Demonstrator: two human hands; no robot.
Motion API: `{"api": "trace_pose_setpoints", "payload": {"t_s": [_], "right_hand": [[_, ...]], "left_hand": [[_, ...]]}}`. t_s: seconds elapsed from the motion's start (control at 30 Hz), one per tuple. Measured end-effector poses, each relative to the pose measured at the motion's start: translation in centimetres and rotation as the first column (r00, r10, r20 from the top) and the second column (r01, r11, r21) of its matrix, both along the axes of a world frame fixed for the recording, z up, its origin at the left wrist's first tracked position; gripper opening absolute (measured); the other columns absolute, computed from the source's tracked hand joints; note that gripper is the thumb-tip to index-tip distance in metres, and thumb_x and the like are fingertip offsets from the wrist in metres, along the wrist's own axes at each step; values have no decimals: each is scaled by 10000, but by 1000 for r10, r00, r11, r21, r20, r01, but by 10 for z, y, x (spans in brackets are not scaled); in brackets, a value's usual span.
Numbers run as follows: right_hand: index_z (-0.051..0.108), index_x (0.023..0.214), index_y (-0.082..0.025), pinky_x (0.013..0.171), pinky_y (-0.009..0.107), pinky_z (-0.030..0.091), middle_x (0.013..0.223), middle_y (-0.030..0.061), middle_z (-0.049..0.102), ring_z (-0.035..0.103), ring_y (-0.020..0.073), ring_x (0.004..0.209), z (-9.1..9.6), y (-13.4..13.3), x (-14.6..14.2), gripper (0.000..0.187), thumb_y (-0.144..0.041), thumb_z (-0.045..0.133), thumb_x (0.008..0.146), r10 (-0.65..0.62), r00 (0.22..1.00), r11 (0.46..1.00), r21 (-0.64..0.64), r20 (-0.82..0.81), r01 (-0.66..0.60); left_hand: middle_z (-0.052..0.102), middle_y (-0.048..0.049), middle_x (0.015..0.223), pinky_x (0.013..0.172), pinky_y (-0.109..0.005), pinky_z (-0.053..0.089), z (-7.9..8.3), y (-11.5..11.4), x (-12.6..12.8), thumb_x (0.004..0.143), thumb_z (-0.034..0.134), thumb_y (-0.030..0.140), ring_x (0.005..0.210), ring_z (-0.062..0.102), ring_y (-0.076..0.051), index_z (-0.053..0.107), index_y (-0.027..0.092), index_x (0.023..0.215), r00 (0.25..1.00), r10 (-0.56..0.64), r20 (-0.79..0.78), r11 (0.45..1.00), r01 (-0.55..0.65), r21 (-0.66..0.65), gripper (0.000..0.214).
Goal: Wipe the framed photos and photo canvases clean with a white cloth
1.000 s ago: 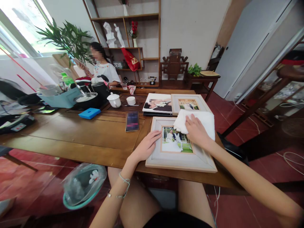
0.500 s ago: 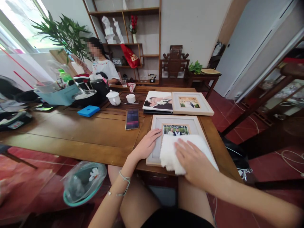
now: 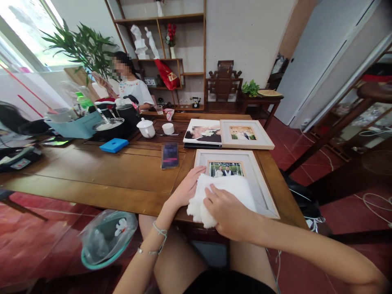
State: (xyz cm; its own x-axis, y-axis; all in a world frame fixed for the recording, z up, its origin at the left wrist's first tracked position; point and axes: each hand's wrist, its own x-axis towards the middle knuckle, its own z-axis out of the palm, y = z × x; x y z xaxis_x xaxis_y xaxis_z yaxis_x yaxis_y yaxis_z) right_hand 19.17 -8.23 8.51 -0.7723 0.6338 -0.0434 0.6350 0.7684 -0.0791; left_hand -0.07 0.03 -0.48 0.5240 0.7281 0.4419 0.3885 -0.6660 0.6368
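A light wooden picture frame (image 3: 266, 183) lies flat near the table's front edge, a small photo (image 3: 226, 168) of two people in its middle. Across its lower part is spread a white cloth (image 3: 232, 187), which overhangs the frame's lower left corner. My right hand (image 3: 228, 212) presses on the cloth with bent fingers, gripping it. My left hand (image 3: 187, 188) rests with fingers stretched out along the frame's left edge, touching it. The cloth's left edge comes right up to that hand and hides the frame's corner there.
Behind the frame lie a second framed photo (image 3: 263, 134) and a photo album (image 3: 202, 132). A phone (image 3: 170, 156), a blue block (image 3: 114, 145), a lidded white cup (image 3: 146, 128) and a pot (image 3: 108, 124) are to the left. Another person (image 3: 134, 87) sits across the table. A lined bin (image 3: 107, 239) stands below.
My right hand has moved left with the cloth, uncovering the frame's lower right side and covering its lower left corner. My left hand has stayed in place.
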Motion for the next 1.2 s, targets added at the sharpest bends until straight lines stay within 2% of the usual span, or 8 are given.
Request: {"api": "trace_pose_setpoints", "payload": {"t_s": [0.1,0.17,0.3,0.4,0.6,0.73,0.93,1.2], "right_hand": [[600,1163,-17,1041,470,440,1365,277,521,447,379,1321,8,-8,16,475,-92,588,694,168,985,983,-72,-38,-171],[573,1225,-42,1066,472,422,1408,232,507,440,363,1334,11,-9,32,580,-50,595,646,162,987,981,-104,-4,-161],[545,1286,-54,1041,505,434,1371,218,553,446,379,1331,3,5,69,699,56,520,596,-126,982,992,17,141,124],[542,1286,-80,1032,505,430,1330,202,590,459,356,1325,-11,33,93,678,70,464,629,-322,937,936,194,136,294],[550,1221,-49,1004,509,419,1233,240,623,477,388,1280,-24,107,104,530,12,466,701,-415,905,856,297,-95,424],[470,1334,-40,1064,460,390,1344,222,562,454,317,1324,-24,138,71,631,5,452,705,-322,935,904,243,-149,351],[436,1386,-55,1150,440,288,1487,174,440,299,262,1434,-31,144,28,718,33,446,674,-3,987,995,98,-161,19],[508,1355,-138,1125,476,314,1454,138,492,395,254,1380,-20,128,84,757,69,433,631,-51,998,996,76,-24,53]], "left_hand": [[445,-122,1486,1184,-520,281,3,-1,0,980,388,213,1399,374,-258,466,218,1415,1000,-15,-20,1000,15,6,442],[451,-106,1485,1186,-513,282,5,-2,1,979,379,192,1400,375,-245,484,228,1403,999,-12,-46,1000,12,15,438],[499,-108,1446,1164,-487,332,7,-4,2,968,408,179,1366,428,-236,513,210,1380,995,-2,-103,1000,5,21,426],[517,-104,1432,1144,-481,363,7,-4,1,955,440,177,1344,457,-238,512,218,1381,994,-9,-108,999,12,30,433],[522,-96,1429,1143,-480,363,7,-4,0,936,447,147,1341,461,-235,515,228,1379,995,-12,-98,999,15,32,455],[517,-95,1432,1146,-473,362,6,-3,0,928,430,116,1346,455,-231,515,225,1378,995,-16,-101,999,19,29,471],[536,-100,1405,1140,-480,369,8,-4,2,912,422,98,1323,473,-252,559,209,1341,991,13,-131,999,-8,39,464],[514,-106,1431,1162,-470,347,8,-5,1,922,375,76,1353,445,-230,531,195,1366,994,0,-109,1000,3,29,486]]}}
